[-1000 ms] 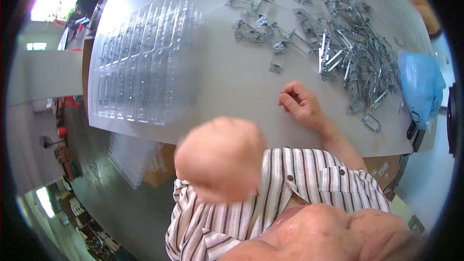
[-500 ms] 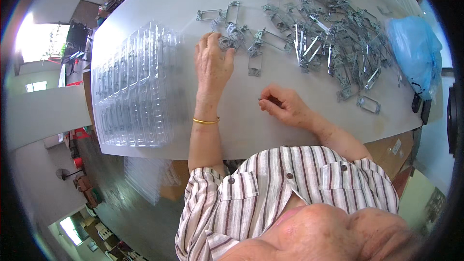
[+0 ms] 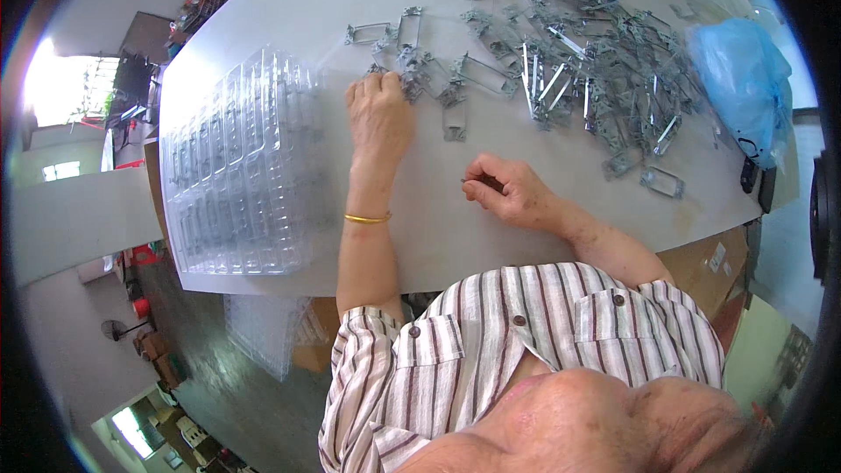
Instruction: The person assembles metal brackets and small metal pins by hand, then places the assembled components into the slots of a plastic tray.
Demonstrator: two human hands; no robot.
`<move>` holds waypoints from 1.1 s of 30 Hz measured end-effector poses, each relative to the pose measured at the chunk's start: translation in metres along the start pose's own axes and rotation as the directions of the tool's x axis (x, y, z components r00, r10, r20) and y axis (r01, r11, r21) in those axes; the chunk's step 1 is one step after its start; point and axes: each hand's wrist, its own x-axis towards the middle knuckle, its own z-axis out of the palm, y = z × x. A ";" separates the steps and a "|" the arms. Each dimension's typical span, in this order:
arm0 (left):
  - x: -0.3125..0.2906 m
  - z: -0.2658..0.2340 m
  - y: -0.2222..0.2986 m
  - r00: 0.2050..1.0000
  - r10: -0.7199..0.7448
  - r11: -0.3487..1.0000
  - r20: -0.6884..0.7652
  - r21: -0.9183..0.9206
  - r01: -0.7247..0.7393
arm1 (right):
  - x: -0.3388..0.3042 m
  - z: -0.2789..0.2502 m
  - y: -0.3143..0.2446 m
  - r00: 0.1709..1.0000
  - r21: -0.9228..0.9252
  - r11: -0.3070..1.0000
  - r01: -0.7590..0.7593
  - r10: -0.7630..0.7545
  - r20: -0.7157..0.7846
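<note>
- Left of the middle of the worktop (image 3: 429, 250), the left hand (image 3: 379, 118) reaches over the near edge of a small group of metal brackets (image 3: 412, 61).
- Its fingers (image 3: 371, 86) bend down with their tips out of sight, so I cannot tell whether they grip a bracket or only touch one.
- Nearer and to the right, the right hand (image 3: 517, 194) rests with its fingers curled toward the thumb; something dark shows at the tips, too small to make out, and I cannot tell whether they hold anything.
- The step in hand looks like picking a bracket out of the group.
- The next move seems to call for a light pinch on one frame and a slow lift, since the neighbours overlap and could snag.
- The brackets look like thin grey metal rectangles with chunkier ends; a few pale bars shine in the large heap (image 3: 604, 79) at far right.
- One single bracket (image 3: 648, 178) lies at the heap's near edge.
- Far left, clear plastic trays (image 3: 241, 166) lie with ribbed pockets; glare hides what is in them.
</note>
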 end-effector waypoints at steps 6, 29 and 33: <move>-0.005 -0.014 0.011 0.988 -0.149 0.963 0.052 -0.220 0.157 | -0.001 0.001 0.003 0.996 0.121 0.988 -0.092 0.093 0.002; -0.027 -0.020 0.033 0.947 -0.299 0.619 0.116 -0.732 0.284 | 0.002 0.002 0.006 0.980 0.271 0.962 0.039 0.016 -0.197; -0.026 -0.026 0.039 0.945 -0.303 0.655 0.123 -0.693 0.301 | 0.002 -0.002 0.003 0.972 0.247 0.964 0.096 -0.038 -0.232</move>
